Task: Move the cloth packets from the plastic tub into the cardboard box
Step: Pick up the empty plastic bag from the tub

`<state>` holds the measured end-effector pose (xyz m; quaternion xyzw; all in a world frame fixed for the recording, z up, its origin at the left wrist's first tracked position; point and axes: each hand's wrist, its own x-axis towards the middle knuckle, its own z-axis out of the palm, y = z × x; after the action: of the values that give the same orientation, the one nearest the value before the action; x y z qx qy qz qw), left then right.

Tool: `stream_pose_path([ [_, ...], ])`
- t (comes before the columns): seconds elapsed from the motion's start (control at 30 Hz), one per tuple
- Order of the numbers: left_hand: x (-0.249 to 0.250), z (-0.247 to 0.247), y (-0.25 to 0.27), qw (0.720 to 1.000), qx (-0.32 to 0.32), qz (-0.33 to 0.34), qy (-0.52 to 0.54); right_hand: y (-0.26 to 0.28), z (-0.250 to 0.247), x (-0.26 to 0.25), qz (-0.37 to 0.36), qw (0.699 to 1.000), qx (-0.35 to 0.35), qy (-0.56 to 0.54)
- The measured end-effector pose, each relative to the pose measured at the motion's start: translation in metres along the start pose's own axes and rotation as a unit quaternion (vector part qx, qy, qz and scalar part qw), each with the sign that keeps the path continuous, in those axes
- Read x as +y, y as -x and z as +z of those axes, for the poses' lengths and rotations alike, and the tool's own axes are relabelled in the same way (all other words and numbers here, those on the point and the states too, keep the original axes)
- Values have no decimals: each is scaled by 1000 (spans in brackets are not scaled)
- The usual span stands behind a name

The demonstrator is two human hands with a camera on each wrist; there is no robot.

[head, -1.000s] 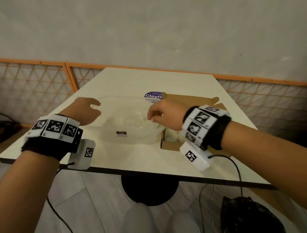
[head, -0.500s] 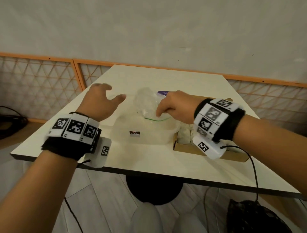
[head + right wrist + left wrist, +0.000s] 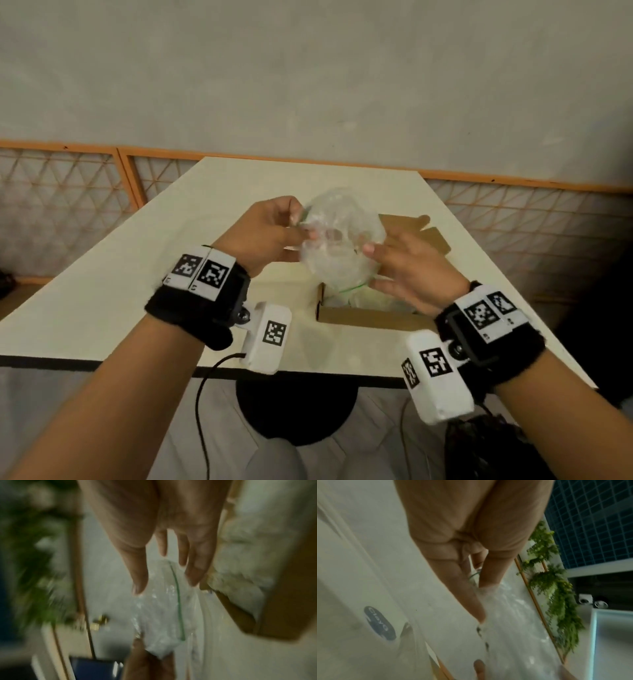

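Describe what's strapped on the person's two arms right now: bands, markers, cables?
Both forearms are bare, with no sleeves. Each wrist wears a black band topped with white tiles printed with black square markers. A white box-shaped module bearing the same kind of marker hangs under each wrist, left and right. A thin black cable drops from the left module.

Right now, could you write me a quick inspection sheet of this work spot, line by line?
Surface: pale table on a dark round base.
Job's things: clear packet with green strip held above open cardboard box; pale packets already lie inside. Plastic tub mostly hidden behind hands.
Clutter: nothing seen.
Grippers: left hand pinches the packet's upper edge; right hand open, fingers straight, beside it.
Cables: black cable hangs from left wrist unit.
Surroundings: plain wall, orange-framed lattice panels, green plants.
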<state>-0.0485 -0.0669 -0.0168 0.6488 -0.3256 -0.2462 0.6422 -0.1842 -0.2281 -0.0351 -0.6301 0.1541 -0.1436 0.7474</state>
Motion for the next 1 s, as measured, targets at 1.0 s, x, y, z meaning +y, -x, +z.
stream_pose_path([
  [1.0,-10,89,16,992,-5,-23,126,36,0,20,-280,892,27,354],
])
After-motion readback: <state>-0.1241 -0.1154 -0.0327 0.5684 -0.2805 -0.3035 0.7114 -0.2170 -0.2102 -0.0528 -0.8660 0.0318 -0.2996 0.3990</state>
